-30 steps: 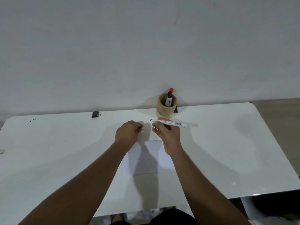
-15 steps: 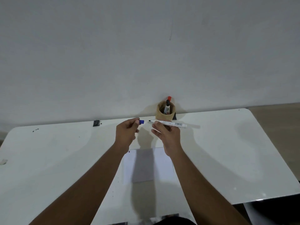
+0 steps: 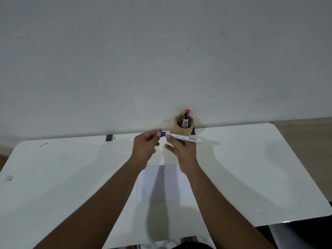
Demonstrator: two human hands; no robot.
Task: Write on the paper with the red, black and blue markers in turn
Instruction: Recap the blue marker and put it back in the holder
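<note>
Over a white table (image 3: 251,168) against a bare wall (image 3: 125,60), the left hand (image 3: 145,146) pinches a blue cap (image 3: 163,134); the right hand (image 3: 181,148) grips the marker (image 3: 185,138) above the paper (image 3: 161,184).

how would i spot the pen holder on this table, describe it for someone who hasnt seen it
Start at the white table and follow its far edge, where it meets the wall. Near the middle, just beyond the two hands, stands a short round tan pen holder with a red-capped marker and a black-capped one sticking out. It is the only upright container there; the small black object to its left is flat and dark.
</note>
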